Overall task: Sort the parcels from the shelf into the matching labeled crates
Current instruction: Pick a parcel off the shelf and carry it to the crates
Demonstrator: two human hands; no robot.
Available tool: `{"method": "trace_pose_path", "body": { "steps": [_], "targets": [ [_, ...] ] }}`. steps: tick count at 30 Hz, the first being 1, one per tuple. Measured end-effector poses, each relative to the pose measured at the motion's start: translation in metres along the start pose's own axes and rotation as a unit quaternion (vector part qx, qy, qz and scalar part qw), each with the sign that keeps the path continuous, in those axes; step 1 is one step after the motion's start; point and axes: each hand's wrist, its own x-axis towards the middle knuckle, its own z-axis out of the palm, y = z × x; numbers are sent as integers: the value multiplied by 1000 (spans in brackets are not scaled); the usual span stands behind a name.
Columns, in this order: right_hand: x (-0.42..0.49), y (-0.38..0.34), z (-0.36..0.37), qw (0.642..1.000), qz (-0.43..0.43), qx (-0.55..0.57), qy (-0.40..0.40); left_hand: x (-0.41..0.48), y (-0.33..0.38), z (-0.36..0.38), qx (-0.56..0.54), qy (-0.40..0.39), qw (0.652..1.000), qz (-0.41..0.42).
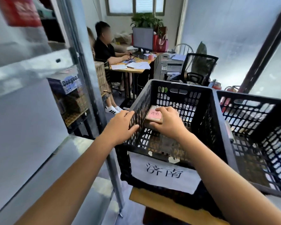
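Note:
A black perforated crate (209,111) stands in front of me with a white paper label (165,172) bearing two handwritten characters on its near wall. Inside the crate my right hand (167,122) is closed around a small brown cardboard parcel (153,116) with a pink note on top. My left hand (122,125) rests against the outside of the crate's left wall, fingers curled over the mesh. A second black crate (258,127) sits directly to the right.
A metal shelf unit (39,95) fills the left side, with boxes (70,85) on a lower tier. The crates rest on a wooden surface (152,202). Behind, a person sits at a desk (130,69) with a monitor; a black office chair (199,69) stands near.

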Motion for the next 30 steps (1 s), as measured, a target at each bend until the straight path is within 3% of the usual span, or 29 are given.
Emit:
{"method": "trace_pose_path", "body": {
  "steps": [7,12,18,23,30],
  "targets": [
    [-45,-25,-4,992,-117,-36,-37,-65,9,-8,-16,59,992,-107],
    [-88,-37,-2,971,-222,-20,-83,-132,28,-6,47,97,971,-212],
    [-137,-53,16,936,-322,14,-145,-227,56,21,55,79,944,-316],
    [-189,-105,40,882,-418,58,-209,-326,58,13,64,101,897,-426],
    [-287,-194,75,786,-539,81,-292,-470,74,-11,33,163,793,-586]
  ]
}}
